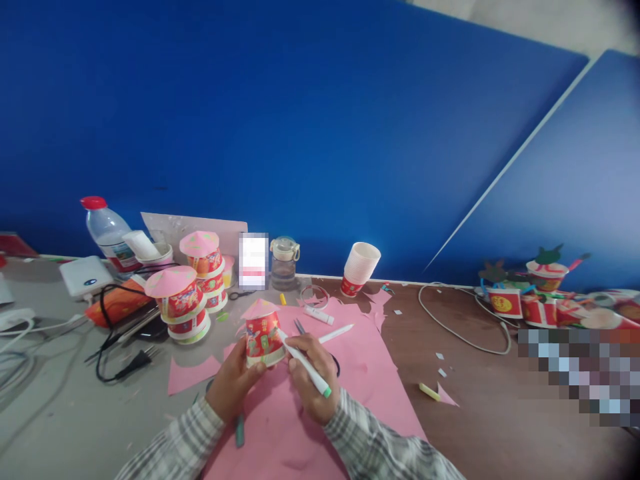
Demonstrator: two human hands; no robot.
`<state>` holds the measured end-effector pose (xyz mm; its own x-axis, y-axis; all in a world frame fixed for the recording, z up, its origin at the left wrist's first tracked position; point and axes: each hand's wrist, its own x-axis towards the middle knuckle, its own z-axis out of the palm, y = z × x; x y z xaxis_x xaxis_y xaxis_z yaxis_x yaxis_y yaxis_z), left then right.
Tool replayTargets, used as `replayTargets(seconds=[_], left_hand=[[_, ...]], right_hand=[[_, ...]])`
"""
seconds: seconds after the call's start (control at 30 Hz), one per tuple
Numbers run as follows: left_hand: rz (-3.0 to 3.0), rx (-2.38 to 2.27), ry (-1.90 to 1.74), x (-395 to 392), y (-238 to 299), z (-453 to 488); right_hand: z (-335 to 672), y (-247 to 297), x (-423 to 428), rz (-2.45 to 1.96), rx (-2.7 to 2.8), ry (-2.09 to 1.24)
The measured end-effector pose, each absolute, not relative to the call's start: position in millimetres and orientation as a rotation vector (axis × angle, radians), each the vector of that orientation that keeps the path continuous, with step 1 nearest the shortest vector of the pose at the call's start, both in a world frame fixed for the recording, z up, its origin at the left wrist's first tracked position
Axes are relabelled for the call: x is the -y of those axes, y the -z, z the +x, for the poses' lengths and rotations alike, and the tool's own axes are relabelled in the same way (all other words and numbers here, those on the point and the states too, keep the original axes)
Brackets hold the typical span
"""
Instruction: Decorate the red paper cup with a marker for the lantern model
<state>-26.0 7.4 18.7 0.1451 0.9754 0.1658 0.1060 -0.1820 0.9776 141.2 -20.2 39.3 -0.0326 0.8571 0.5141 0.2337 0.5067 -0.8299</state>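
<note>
My left hand (236, 381) is closed around a red paper cup (261, 337) that stands upside down, its white rim at the bottom. A pink paper cone (260, 309) sits on top of this cup. In my right hand (314, 373) is a white marker (306, 365) with a green end pointing toward me. Its tip is up against the cup's right side; whether it touches cannot be made out. Beneath both hands lies a large pink paper sheet (370, 393). Another white marker (337, 333) and a glue stick (319, 315) rest on the sheet.
To the left stand stacked red cups (187, 327) with pink cone tops, a plastic bottle (113, 230) and a black plug cable (133, 367). Behind are a glass jar (284, 270) and nested paper cups (361, 267). Decorated cups (505, 303) and a white cable (467, 337) lie right.
</note>
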Motion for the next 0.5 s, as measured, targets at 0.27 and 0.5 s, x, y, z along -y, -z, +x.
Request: replayTargets(seconds=[0.27, 0.5], left_hand=[[1.497, -1.065, -1.227, -7.0, -18.9, -24.7], [1.469, -1.041, -1.222, -6.3, -18.1, -25.5]], right_hand=[[141.2, -39.4, 20.6, -0.952, 1.576, -0.646], [140.5, -38.4, 20.8, -0.969, 1.564, -0.64]])
